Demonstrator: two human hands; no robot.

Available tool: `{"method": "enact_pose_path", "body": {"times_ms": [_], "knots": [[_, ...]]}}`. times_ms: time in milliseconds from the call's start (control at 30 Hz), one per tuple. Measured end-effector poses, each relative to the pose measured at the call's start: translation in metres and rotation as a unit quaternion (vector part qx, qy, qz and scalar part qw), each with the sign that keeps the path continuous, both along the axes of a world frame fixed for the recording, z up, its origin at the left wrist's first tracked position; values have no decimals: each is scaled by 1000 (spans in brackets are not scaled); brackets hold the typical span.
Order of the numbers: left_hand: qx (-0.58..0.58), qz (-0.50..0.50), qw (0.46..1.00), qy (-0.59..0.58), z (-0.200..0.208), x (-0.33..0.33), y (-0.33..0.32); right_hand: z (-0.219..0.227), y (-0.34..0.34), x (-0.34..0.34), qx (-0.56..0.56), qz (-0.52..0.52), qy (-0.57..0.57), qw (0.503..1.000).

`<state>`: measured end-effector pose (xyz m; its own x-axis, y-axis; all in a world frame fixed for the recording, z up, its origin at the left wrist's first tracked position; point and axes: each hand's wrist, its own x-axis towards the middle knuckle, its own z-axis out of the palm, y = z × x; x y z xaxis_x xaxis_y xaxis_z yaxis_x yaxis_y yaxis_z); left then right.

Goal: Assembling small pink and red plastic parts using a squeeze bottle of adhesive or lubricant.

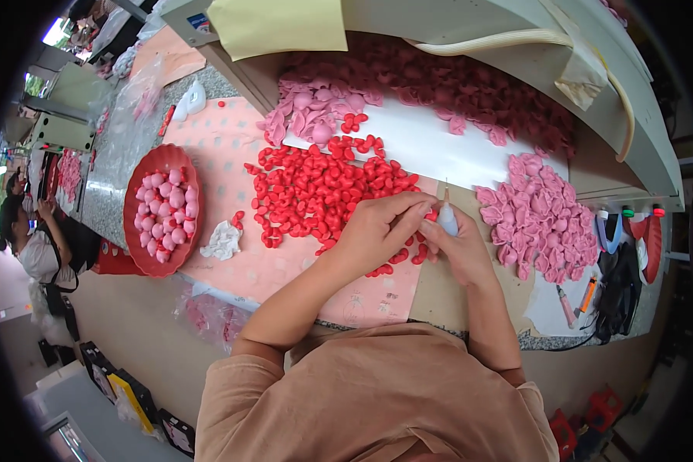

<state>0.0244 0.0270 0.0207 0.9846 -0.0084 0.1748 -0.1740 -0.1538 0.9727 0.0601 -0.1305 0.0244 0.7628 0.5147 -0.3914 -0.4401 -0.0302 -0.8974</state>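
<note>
My right hand [463, 250] is closed round a small pale squeeze bottle [448, 220] with a thin needle tip pointing up. Beside it my left hand [381, 227] has its fingers pinched together, the tips meeting those of the right. A small red piece [431, 215] shows between the fingertips; its shape is mostly hidden. A wide heap of glossy red bow-like pieces [308, 189] lies just left of and beyond my hands. On the right is a pile of pink petal-like pieces [543, 219], some with round balls.
A red scalloped bowl [136, 250] of pink balls with red bits stands left, near a crumpled white tissue [222, 241]. Ahead, a grey open-fronted box [477, 73] arches over more pink pieces. An orange marker [589, 294] and black cloth [618, 289] lie right. Another person [42, 246] works far left.
</note>
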Motion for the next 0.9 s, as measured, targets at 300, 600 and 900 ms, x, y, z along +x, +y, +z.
{"method": "enact_pose_path", "body": {"times_ms": [300,600,900], "knots": [[-127,-40,985,108,7,-7,3,2,0,-2,43,-15,-29,999],[172,42,981,-82,11,-6,13,-3,-4,0,6,3,-206,978],[272,17,957,-96,14,-3,16,-7,-3,2,26,26,-218,975]]}}
